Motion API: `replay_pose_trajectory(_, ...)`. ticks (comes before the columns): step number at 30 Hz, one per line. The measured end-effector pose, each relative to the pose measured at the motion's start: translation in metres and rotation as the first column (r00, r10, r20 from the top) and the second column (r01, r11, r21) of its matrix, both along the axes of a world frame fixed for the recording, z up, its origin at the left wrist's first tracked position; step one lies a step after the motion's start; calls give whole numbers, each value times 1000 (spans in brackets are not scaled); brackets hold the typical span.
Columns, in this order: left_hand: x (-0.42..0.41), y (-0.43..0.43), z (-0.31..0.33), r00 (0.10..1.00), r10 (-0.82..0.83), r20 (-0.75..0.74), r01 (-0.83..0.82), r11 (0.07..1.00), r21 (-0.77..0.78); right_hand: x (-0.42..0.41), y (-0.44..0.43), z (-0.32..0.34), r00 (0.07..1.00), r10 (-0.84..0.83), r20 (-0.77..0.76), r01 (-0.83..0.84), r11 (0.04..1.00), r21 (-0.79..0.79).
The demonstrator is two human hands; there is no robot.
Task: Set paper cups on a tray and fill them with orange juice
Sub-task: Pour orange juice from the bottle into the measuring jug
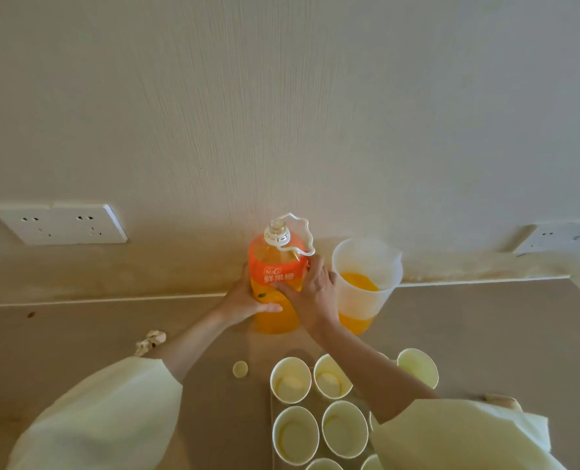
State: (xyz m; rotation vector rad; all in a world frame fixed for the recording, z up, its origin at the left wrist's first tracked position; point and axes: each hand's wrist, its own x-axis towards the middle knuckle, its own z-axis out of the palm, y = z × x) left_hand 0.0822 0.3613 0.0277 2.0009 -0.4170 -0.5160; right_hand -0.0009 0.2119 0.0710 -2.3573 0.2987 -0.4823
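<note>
Pale sleeves (pixel 105 418) fill the bottom of the view, and the right forearm crosses just above the paper cups (pixel 290 379), which stand empty in rows on the tray (pixel 316 400).

Both hands are clamped on the juice bottle (pixel 275 271). The left hand (pixel 248 300) curls round its lower left side, and the right hand (pixel 310 293) spreads its fingers across the orange label. The bottle is upright at the back of the counter (pixel 78 334), close to the wall. Whether its base has left the surface cannot be told. Its neck is open; the cap (pixel 240 369) lies apart, near the cups.

Just to the right stands a translucent pitcher (pixel 366 266) with some juice in its bottom. It nearly touches the right hand.

The risks look plain enough. The bottle is large, still well filled and soft-walled, so a hard squeeze or a quick tilt would likely send juice out of the open neck. A swing to the right could knock the pitcher — and a dropped forearm could topple the light, empty cups.
</note>
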Motion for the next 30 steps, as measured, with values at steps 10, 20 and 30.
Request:
replay_pose_trajectory(10,-54,42,-61,998,47,37,-60,845,531,-2,5,2,1000,-18,13,17,998,60)
replay_pose_trajectory(20,-83,58,-81,971,-92,221,-53,816,575,-3,8,7,998,-27,-51,33,994,107)
replay_pose_trajectory(30,-31,27,75,848,382,368,-377,922,-89,-4,11,21,995,-23,-100,40,985,166)
